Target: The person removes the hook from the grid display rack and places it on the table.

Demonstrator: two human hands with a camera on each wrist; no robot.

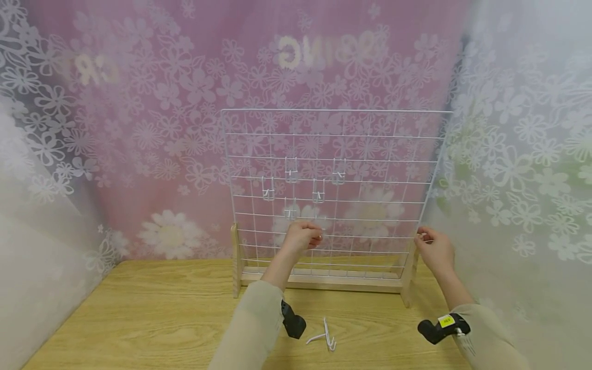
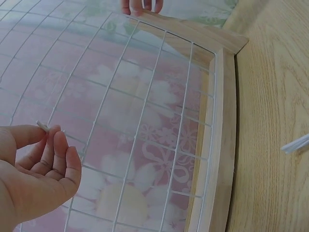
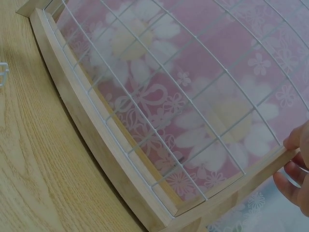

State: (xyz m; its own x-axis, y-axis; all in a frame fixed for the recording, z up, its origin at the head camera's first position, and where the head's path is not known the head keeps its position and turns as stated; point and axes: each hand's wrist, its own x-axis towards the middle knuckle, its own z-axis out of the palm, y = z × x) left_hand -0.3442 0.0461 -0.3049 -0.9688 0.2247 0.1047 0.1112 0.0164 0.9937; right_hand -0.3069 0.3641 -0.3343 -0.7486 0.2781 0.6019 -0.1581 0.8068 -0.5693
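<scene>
A white wire grid panel (image 1: 370, 202) stands upright in a wooden base (image 1: 342, 282). In front of its lower middle, my left hand (image 1: 302, 237) pinches a thin white metal hook between thumb and fingers. Only the tip of that hook (image 2: 42, 126) shows in the left wrist view; the rest is hidden by the hand. My right hand (image 1: 436, 250) grips the top of the right wooden post (image 3: 260, 170) at the panel's edge, thumb on the near side and fingers behind. Several white wire hooks (image 1: 318, 195) hang on the panel's left and middle part, above my left hand.
White hook pieces (image 1: 327, 335) lie on the wooden table (image 1: 152, 313) in front of the stand, between my forearms. The left wooden post (image 1: 236, 259) holds the panel's other side. A pink flowered curtain (image 1: 176, 154) hangs behind, and pale flowered curtains (image 1: 522, 205) flank the table.
</scene>
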